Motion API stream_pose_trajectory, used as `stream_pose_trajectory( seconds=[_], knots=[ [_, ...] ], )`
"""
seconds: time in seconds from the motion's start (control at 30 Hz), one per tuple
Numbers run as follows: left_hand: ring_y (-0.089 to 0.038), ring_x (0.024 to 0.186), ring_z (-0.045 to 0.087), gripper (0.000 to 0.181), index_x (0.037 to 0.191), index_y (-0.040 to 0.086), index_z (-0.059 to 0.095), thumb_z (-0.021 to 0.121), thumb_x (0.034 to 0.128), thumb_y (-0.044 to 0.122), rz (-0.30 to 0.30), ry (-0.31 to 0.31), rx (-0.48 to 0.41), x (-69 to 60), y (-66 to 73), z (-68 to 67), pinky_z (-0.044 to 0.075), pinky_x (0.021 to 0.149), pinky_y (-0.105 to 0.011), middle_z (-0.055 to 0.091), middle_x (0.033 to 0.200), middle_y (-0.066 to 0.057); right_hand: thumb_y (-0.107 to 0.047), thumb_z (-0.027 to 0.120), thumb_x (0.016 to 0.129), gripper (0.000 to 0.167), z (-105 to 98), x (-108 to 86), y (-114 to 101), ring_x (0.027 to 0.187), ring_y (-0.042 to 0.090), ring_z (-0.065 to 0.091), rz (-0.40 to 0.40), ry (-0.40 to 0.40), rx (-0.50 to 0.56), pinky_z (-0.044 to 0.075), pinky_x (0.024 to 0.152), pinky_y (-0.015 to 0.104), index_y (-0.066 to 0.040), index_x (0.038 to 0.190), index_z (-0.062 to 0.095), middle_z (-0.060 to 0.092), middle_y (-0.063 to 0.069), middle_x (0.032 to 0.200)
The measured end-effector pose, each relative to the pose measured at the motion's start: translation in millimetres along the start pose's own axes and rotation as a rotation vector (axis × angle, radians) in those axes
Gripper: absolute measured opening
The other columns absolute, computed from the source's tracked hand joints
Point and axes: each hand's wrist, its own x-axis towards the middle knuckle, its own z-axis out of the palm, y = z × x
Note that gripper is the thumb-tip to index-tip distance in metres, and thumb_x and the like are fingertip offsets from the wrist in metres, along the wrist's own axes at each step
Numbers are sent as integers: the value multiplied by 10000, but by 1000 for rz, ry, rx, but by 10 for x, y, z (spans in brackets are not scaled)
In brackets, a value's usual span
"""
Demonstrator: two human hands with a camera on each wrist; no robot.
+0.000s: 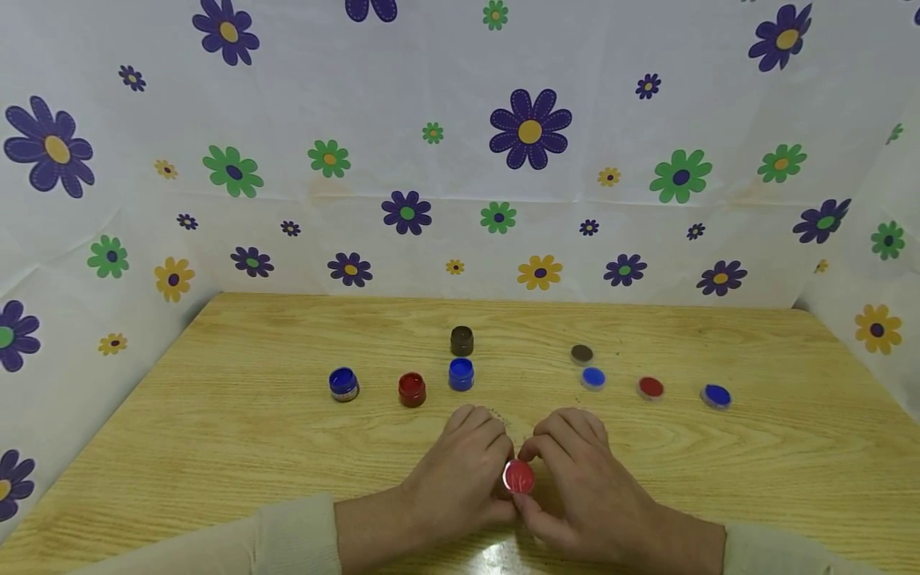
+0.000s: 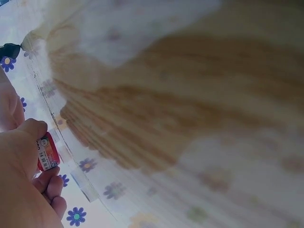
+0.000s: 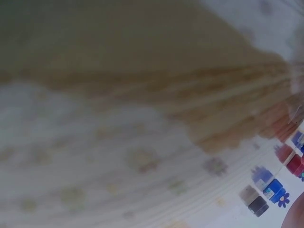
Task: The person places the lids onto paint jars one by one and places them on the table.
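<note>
A small paint jar [image 2: 48,152] with a pinkish-red lid [image 1: 519,477] is held between both hands near the table's front edge. My left hand [image 1: 463,471] grips the jar from the left; in the left wrist view its thumb and fingers curl round the labelled side. From the right, my right hand [image 1: 585,487] pinches the lid's rim between thumb and forefinger. The lid sits on the jar, and most of the jar's body is hidden by the fingers in the head view. In the right wrist view only a sliver of hand shows at the lower right.
Beyond the hands stand uncapped jars: dark blue [image 1: 344,385], red [image 1: 412,390], blue [image 1: 461,374] and dark brown [image 1: 462,341]. To the right lie loose lids: brown [image 1: 582,354], light blue [image 1: 592,378], red [image 1: 651,388] and dark blue [image 1: 716,396]. A flowered cloth [image 1: 431,88] bounds the wooden table [image 1: 216,447].
</note>
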Motion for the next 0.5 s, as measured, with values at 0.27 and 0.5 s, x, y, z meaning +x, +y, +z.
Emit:
stream_pose_trajectory(
  seconds=[0.27,0.5],
  knots=[
    [-112,861,479,396,774,163,603,824,690,481,0,-2,-5,-1,-3,2,384,864,-273,559,799,85,-380,687,810,233,6,-1,-6,975,129,434,3,-9,-14,293,879,349,-192,919,603,511,-92,960],
    [-118,876,481,403,781,157,609,836,669,470,5,-8,2,-4,-7,-2,382,875,-276,566,811,78,-435,664,839,258,-1,5,-11,977,131,437,12,-3,-28,292,897,340,-194,903,599,505,-87,956]
  ],
)
